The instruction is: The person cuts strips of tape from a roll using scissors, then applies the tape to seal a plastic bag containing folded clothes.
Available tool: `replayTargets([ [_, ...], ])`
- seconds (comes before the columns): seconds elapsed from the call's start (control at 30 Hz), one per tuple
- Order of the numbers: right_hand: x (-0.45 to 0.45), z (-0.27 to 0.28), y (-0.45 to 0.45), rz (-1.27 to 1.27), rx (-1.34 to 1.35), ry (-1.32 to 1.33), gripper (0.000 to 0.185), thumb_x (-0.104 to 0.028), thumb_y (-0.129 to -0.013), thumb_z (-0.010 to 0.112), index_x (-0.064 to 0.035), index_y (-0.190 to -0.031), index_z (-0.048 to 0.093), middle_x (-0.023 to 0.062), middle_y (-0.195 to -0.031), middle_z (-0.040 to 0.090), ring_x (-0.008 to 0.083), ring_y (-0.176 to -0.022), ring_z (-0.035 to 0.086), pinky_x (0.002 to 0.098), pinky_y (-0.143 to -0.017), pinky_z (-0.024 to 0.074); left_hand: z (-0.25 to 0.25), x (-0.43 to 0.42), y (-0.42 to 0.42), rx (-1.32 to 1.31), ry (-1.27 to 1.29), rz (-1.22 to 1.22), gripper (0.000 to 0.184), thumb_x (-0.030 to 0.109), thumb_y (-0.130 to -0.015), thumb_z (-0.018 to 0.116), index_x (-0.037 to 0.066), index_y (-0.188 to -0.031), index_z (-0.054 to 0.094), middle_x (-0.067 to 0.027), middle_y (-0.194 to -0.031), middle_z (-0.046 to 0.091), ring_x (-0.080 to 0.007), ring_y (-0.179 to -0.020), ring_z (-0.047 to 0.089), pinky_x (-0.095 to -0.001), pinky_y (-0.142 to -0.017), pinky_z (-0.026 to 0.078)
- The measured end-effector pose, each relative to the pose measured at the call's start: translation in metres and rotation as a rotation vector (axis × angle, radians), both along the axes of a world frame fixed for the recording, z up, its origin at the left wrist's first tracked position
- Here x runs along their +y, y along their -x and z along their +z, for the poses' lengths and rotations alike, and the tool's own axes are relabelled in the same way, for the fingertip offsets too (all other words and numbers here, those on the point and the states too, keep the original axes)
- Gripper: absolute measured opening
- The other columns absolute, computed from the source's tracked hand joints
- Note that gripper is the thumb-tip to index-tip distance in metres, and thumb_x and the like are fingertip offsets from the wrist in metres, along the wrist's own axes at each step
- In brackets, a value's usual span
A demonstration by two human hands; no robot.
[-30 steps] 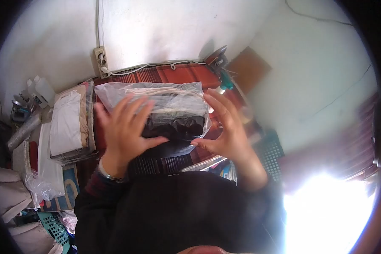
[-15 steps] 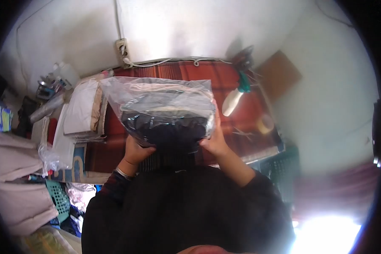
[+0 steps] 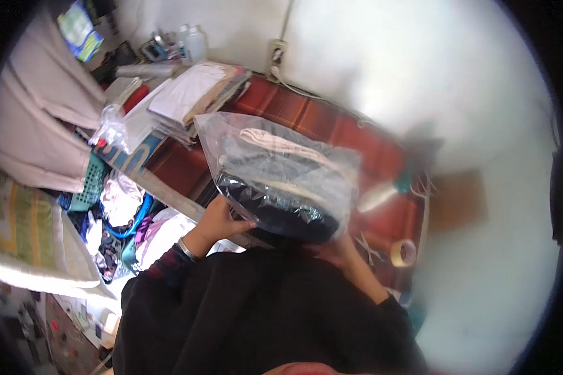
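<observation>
A clear plastic bag of folded clothes [image 3: 288, 178] is held up in front of my body, tilted down to the right. Pale, grey and dark navy fabrics show through the shiny plastic. My left hand [image 3: 224, 222] grips its lower left corner, thumb pointing inward and a bracelet on the wrist. At the lower right, my right hand [image 3: 339, 251] holds the other end; its fingers are partly hidden by the bag and blurred.
On the red checked tabletop [image 3: 281, 103] lie a stack of folded cloth [image 3: 194, 94], a white spray bottle with a green head [image 3: 378, 195], scissors [image 3: 370, 249] and a tape roll [image 3: 403, 253]. Clothes-filled baskets [image 3: 94, 181] stand lower left. A power socket [image 3: 277, 57] hangs on the wall.
My view has swung left, bringing the baskets and curtain further in. The bag, still in both hands, now tilts down to the right; the scissors and tape show more plainly.
</observation>
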State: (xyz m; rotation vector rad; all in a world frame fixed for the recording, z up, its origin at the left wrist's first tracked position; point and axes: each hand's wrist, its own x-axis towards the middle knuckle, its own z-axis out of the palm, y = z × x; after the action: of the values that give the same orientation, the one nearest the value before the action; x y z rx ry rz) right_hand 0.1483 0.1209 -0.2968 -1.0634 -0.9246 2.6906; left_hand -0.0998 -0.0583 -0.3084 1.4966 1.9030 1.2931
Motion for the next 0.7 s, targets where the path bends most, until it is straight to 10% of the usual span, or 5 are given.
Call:
replayTargets([
  [0.23,0.028,-0.055,0.032,-0.078,0.417,0.252,0.063,-0.055,-0.097,0.034,-0.0102,-0.142,0.036,0.0149,-0.140,0.044,0.0307,-0.128,0.043,0.0497,-0.108,0.0322,-0.064,-0.024,-0.018,0.305,-0.011,0.043,0.051,0.027,-0.076,0.074,0.008,-0.121,0.059,-0.0134,-0.121,0.060,-0.0292,-0.110,0.058,-0.0378,-0.097,0.043],
  [0.53,0.099,-0.134,0.094,-0.158,0.463,-0.263,0.065,-0.056,-0.096,0.037,-0.0125,-0.143,0.035,0.0154,-0.142,0.040,0.0318,-0.130,0.040,0.0515,-0.107,0.0315,-0.121,0.023,0.032,-0.100,-0.180,0.322,0.047,0.029,-0.084,0.062,0.011,-0.126,0.054,-0.0118,-0.120,0.058,-0.0280,-0.110,0.056,-0.0421,-0.093,0.044],
  [0.63,0.082,-0.103,0.082,-0.277,0.237,-0.348,0.065,-0.057,-0.095,0.040,-0.0140,-0.144,0.034,0.0150,-0.145,0.035,0.0327,-0.132,0.037,0.0521,-0.106,0.0318,-0.102,0.034,0.069,0.454,0.446,0.478,0.045,0.031,-0.087,0.055,0.013,-0.129,0.052,-0.0104,-0.117,0.057,-0.0273,-0.109,0.055,-0.0442,-0.090,0.044],
  [0.7,0.065,-0.098,0.061,-0.362,0.016,-0.398,0.067,-0.058,-0.093,0.043,-0.0163,-0.145,0.032,0.0145,-0.150,0.027,0.0337,-0.135,0.031,0.0534,-0.105,0.0317,-0.107,0.017,0.083,0.379,0.508,0.551,0.044,0.031,-0.084,0.059,0.013,-0.125,0.055,-0.0091,-0.111,0.057,-0.0269,-0.108,0.054,-0.0447,-0.087,0.043],
])
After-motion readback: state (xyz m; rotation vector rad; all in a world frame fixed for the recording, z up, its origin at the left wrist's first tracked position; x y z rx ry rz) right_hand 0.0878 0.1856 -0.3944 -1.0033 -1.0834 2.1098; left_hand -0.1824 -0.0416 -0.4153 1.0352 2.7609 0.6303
